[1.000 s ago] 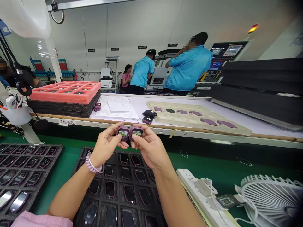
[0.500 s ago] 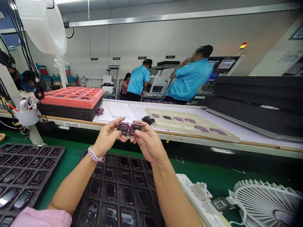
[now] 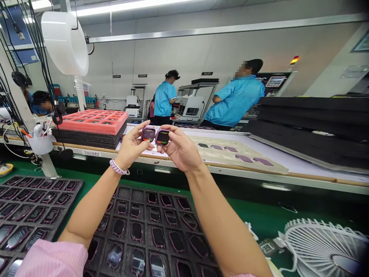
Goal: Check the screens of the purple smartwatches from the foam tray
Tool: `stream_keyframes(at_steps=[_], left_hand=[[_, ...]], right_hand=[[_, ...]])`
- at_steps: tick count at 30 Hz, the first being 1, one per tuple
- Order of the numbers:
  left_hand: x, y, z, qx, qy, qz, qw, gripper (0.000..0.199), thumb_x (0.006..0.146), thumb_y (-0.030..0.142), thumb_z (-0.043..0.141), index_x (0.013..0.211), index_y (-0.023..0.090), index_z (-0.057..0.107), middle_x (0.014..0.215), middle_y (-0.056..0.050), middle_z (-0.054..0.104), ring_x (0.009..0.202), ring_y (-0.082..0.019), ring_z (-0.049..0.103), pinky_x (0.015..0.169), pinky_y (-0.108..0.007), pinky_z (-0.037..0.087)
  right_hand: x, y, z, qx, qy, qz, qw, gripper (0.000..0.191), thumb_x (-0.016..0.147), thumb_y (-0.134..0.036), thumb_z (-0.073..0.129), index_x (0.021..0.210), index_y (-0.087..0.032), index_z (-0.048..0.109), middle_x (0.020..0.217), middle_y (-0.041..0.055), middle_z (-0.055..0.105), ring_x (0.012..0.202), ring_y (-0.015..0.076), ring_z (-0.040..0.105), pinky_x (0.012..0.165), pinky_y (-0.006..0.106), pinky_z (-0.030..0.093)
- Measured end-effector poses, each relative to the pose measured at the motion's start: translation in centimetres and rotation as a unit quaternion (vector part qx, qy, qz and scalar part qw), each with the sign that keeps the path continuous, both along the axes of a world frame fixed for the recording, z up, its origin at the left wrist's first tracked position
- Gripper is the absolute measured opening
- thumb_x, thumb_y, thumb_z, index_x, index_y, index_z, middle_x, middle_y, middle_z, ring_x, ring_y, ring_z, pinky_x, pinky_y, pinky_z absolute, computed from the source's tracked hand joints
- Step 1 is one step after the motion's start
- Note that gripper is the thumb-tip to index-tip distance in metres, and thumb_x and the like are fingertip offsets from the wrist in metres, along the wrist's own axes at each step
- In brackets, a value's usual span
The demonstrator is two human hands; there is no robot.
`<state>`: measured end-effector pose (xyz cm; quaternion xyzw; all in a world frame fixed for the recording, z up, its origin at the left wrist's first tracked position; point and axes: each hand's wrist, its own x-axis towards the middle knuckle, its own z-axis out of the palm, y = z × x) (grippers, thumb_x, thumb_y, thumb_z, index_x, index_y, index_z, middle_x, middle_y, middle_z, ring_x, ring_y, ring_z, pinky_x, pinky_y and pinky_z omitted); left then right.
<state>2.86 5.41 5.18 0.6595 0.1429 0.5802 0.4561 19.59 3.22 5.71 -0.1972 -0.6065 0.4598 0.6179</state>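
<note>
My left hand [image 3: 134, 144] pinches a purple-framed smartwatch [image 3: 148, 134] between thumb and fingers. A second purple smartwatch [image 3: 163, 137] is gripped by my right hand [image 3: 183, 150], close beside the first. Both are strapless, held upright with their screens towards me, and coloured marks glow on the screens. Below my arms lies a dark foam tray [image 3: 138, 265] filled with rows of similar watches, a few of its far pockets bare. Another dark foam tray [image 3: 69, 194] of watches lies to the left.
Red foam trays [image 3: 95, 123] top a black stack on the shelf at left. A cream tray [image 3: 271, 168] with purple pieces lies on the shelf. A white fan [image 3: 323, 242] stands at right. Cables [image 3: 37, 50] hang at left. Two people in blue shirts [image 3: 165, 98] stand beyond.
Both hands have lifted the watches slightly, and the screens now show lit coloured marks. My view has shifted a little. The farther person in blue has straightened up.
</note>
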Motion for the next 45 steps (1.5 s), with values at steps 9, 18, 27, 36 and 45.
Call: stream_keyframes(at_steps=[9,18,27,36,45], left_hand=[[-0.2,-0.3,-0.1,0.049,-0.002,-0.004,0.999,0.061,0.073,0.017,0.069,0.132,0.021,0.055,0.101,-0.003,0.065,0.071,-0.010,0.064,0.074,-0.024,0.059],[-0.1,0.1,-0.1,0.048,-0.004,0.005,0.999,0.061,0.072,0.021,0.075,0.130,0.021,0.057,0.098,-0.003,0.065,0.069,-0.009,0.061,0.070,-0.022,0.058],[-0.1,-0.2,-0.5,0.012,-0.019,-0.004,1.000,0.061,0.069,0.021,0.076,0.128,0.019,0.058,0.096,-0.002,0.065,0.069,-0.009,0.060,0.069,-0.021,0.058],[-0.4,-0.1,-1.3,0.000,-0.013,-0.003,1.000,0.061,0.068,0.018,0.073,0.127,0.017,0.056,0.099,-0.003,0.066,0.068,-0.008,0.062,0.071,-0.022,0.058],[-0.5,-1.2,-1.7,-0.009,-0.008,-0.006,1.000,0.053,0.072,0.025,0.076,0.121,0.018,0.058,0.096,-0.003,0.065,0.065,-0.011,0.066,0.065,-0.021,0.060]], right_hand=[[0.4,-1.2,0.0,0.056,-0.051,0.000,0.997,0.054,0.068,-0.027,0.086,0.114,-0.024,0.056,0.095,0.0006,0.063,0.068,0.0172,0.063,0.065,0.030,0.054],[0.9,-0.5,-0.4,0.083,-0.070,0.017,0.994,0.049,0.078,-0.028,0.081,0.119,-0.025,0.055,0.101,0.0019,0.062,0.073,0.0174,0.065,0.069,0.030,0.055],[0.7,-0.5,-1.0,0.071,-0.068,0.017,0.995,0.049,0.076,-0.023,0.077,0.119,-0.024,0.055,0.101,0.0029,0.063,0.073,0.0173,0.064,0.070,0.031,0.055],[0.4,-0.3,-1.8,0.043,-0.065,0.010,0.997,0.048,0.073,-0.023,0.075,0.117,-0.024,0.056,0.104,0.0026,0.062,0.072,0.0178,0.065,0.075,0.035,0.057],[0.6,-1.1,-2.3,0.048,-0.083,0.000,0.995,0.047,0.082,-0.043,0.079,0.118,-0.024,0.056,0.094,0.0020,0.062,0.067,0.0188,0.064,0.065,0.035,0.055]])
